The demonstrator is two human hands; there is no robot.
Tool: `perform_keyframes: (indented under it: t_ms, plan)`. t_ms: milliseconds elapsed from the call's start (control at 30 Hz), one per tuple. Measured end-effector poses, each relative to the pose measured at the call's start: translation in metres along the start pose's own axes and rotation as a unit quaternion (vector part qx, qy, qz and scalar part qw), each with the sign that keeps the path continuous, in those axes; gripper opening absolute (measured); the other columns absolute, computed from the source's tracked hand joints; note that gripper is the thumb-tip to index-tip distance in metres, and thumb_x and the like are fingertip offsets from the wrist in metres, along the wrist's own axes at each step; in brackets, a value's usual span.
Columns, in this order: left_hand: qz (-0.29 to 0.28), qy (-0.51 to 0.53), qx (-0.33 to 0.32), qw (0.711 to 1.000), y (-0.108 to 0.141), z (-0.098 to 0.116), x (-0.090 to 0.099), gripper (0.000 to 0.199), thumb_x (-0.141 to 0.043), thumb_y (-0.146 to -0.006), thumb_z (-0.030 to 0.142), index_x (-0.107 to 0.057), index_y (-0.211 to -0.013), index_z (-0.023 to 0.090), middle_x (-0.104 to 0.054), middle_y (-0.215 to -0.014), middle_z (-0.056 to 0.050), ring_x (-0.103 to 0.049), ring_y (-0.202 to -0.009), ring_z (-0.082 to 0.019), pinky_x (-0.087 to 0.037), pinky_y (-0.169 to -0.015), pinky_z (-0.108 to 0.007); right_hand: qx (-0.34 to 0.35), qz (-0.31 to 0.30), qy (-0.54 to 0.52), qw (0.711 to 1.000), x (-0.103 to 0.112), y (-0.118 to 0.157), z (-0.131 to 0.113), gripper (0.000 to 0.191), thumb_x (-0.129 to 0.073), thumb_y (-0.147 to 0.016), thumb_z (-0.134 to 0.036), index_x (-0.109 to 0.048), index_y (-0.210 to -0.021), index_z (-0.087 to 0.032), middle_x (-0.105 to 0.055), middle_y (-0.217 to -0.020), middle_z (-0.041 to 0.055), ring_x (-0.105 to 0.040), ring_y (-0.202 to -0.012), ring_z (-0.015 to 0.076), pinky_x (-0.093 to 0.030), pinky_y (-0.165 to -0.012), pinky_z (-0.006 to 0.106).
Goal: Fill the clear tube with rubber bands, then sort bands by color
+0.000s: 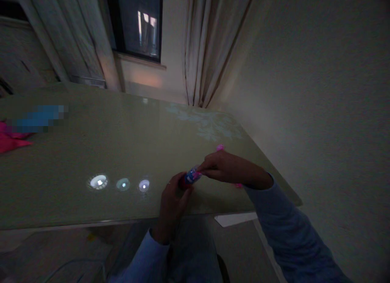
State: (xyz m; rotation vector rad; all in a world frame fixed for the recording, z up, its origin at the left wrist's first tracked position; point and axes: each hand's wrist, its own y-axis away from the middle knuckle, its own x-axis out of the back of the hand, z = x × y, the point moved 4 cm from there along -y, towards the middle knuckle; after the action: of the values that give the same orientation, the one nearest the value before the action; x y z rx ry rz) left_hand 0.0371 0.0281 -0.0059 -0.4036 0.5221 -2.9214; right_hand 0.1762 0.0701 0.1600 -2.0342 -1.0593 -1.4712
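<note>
Here is the left hand (174, 197), wrapped closed around the lower part of a small container (191, 177), red at the base, blue along its label, clear and pink towards its upper end; the container is held tilted above the near edge of the table (128, 149), its top leaning away to the right; and in from the other side comes the right hand (224, 168), fingers drawn narrow together, tips right at that clear upper end; whether they pinch anything there, I cannot tell; just beyond the right hand sits a pink piece (220, 147) on the tabletop, and a second pink bit (238, 185) peeks out below the wrist; across the table to the far left, well apart from both hands, lie a bright pink cloth (10, 140) and a blue item (41, 118), the latter blurred into blocks; three round reflections (98, 181) gleam on the glossy surface left of the left hand; behind it all, a dark window (140, 22) between pale curtains (201, 47).
</note>
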Motion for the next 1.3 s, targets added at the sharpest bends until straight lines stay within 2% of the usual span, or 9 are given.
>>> perform_keyframes:
  t_ms: [100, 233, 433, 533, 600, 767, 933, 1100, 1300]
  plan:
    - [0.004, 0.014, -0.001, 1.000, 0.000, 0.000, 0.000, 0.039, -0.068, -0.081, 0.028, -0.060, -0.118, 0.020, -0.070, -0.113, -0.008, -0.066, -0.102, -0.023, -0.052, -0.089, -0.038, -0.028, -0.005, -0.026, 0.999, 0.002, 0.001, 0.000, 0.020, -0.059, -0.089, -0.013, -0.078, -0.096, -0.014, -0.076, -0.080, 0.0059, -0.066, -0.068, 0.0128, -0.042, -0.064, 0.022]
    - [0.011, 0.020, 0.001, 1.000, -0.001, 0.001, 0.000, 0.040, -0.069, -0.079, 0.028, -0.061, -0.118, 0.020, -0.071, -0.112, -0.008, -0.067, -0.101, -0.023, -0.053, -0.089, -0.037, -0.031, 0.025, -0.052, 0.998, 0.008, 0.005, 0.001, 0.020, -0.060, -0.089, -0.017, -0.078, -0.097, -0.013, -0.077, -0.081, 0.0072, -0.067, -0.069, 0.0138, -0.043, -0.064, 0.022]
    - [0.011, 0.034, 0.003, 0.999, -0.001, 0.004, 0.001, 0.038, -0.069, -0.080, 0.028, -0.061, -0.117, 0.020, -0.071, -0.110, -0.008, -0.067, -0.099, -0.022, -0.054, -0.088, -0.036, -0.050, 0.081, -0.060, 0.994, 0.008, 0.017, 0.007, 0.027, -0.057, -0.090, -0.022, -0.077, -0.106, -0.013, -0.073, -0.073, 0.0053, -0.059, -0.059, 0.0119, -0.040, -0.059, 0.022]
    - [0.009, 0.039, 0.000, 0.999, -0.001, 0.005, 0.001, 0.039, -0.070, -0.080, 0.028, -0.061, -0.117, 0.020, -0.071, -0.110, -0.008, -0.067, -0.099, -0.022, -0.054, -0.089, -0.037, -0.052, 0.064, -0.056, 0.995, 0.000, 0.020, 0.004, 0.032, -0.055, -0.087, -0.015, -0.075, -0.113, -0.015, -0.065, -0.061, -0.0003, -0.048, -0.050, 0.0089, -0.033, -0.052, 0.021]
    - [0.006, 0.039, -0.006, 0.999, -0.001, 0.005, 0.000, 0.039, -0.070, -0.080, 0.028, -0.061, -0.117, 0.020, -0.071, -0.110, -0.008, -0.067, -0.099, -0.022, -0.054, -0.089, -0.037, -0.044, 0.050, -0.052, 0.996, -0.007, 0.020, 0.000, 0.039, -0.054, -0.083, -0.010, -0.073, -0.117, -0.018, -0.064, -0.061, -0.0017, -0.046, -0.050, 0.0079, -0.031, -0.053, 0.021]
    - [0.009, 0.041, -0.008, 0.999, -0.001, 0.005, 0.001, 0.039, -0.069, -0.080, 0.027, -0.060, -0.117, 0.020, -0.071, -0.110, -0.008, -0.067, -0.099, -0.021, -0.054, -0.089, -0.037, -0.055, 0.024, -0.013, 0.998, -0.021, 0.015, -0.007, 0.051, -0.054, -0.075, -0.006, -0.071, -0.120, -0.022, -0.068, -0.067, -0.0002, -0.051, -0.053, 0.0092, -0.034, -0.058, 0.022]
    - [0.004, 0.041, -0.008, 0.999, -0.001, 0.006, 0.002, 0.038, -0.069, -0.079, 0.025, -0.061, -0.116, 0.019, -0.071, -0.108, -0.007, -0.067, -0.097, -0.021, -0.054, -0.088, -0.035, -0.057, 0.003, 0.033, 0.998, -0.028, 0.009, -0.008, 0.047, -0.055, -0.076, -0.010, -0.071, -0.118, -0.025, -0.073, -0.081, 0.0037, -0.061, -0.067, 0.0146, -0.036, -0.062, 0.024]
    - [0.001, 0.048, -0.002, 0.999, -0.001, 0.007, 0.002, 0.038, -0.070, -0.078, 0.027, -0.062, -0.115, 0.019, -0.072, -0.107, -0.007, -0.067, -0.096, -0.021, -0.054, -0.087, -0.035, -0.063, 0.014, 0.025, 0.998, -0.016, 0.012, -0.010, 0.048, -0.055, -0.078, -0.008, -0.071, -0.121, -0.024, -0.070, -0.073, 0.0018, -0.055, -0.059, 0.0117, -0.036, -0.061, 0.023]
    - [-0.011, 0.064, 0.017, 0.998, 0.000, 0.009, 0.004, 0.041, -0.070, -0.080, 0.030, -0.061, -0.118, 0.019, -0.071, -0.111, -0.008, -0.067, -0.100, -0.021, -0.053, -0.089, -0.035, -0.072, 0.073, -0.046, 0.994, -0.001, 0.026, -0.005, 0.042, -0.055, -0.084, -0.011, -0.070, -0.123, -0.018, -0.054, -0.056, -0.0045, -0.040, -0.048, 0.0072, -0.031, -0.054, 0.022]
